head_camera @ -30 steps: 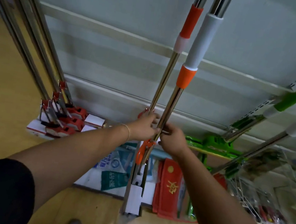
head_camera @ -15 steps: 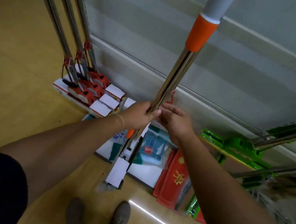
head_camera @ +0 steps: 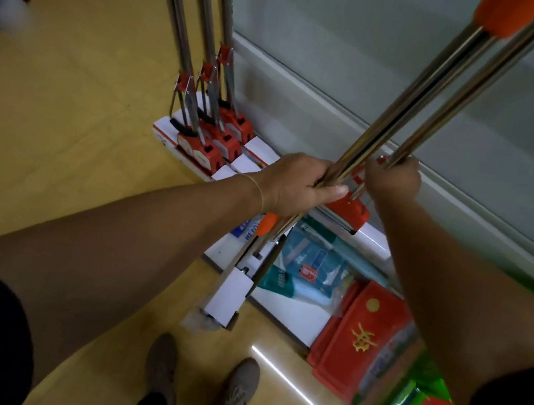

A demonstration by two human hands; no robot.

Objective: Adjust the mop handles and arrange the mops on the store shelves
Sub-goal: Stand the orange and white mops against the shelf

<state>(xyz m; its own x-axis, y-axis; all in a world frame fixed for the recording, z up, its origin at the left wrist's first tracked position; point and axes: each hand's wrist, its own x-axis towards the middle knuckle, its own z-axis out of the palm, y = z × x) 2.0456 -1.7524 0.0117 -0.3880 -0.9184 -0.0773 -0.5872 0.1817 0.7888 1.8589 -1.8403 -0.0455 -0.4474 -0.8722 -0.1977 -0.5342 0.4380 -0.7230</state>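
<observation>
Two steel mop handles lean up to the right, side by side. My left hand grips the nearer handle, which carries an orange sleeve at the top edge; its white-wrapped mop head hangs just above the floor. My right hand grips the second handle just above its red mop head, which rests on the low white shelf base.
Three more steel mops with red heads stand at the left against the pale shelf back panel. Packaged cloths and red packets lie on the base. My shoes are on the yellow floor.
The view has tilted further down and left. My right hand has moved apart from the left and now grips the second handle, which shows beside the first.
</observation>
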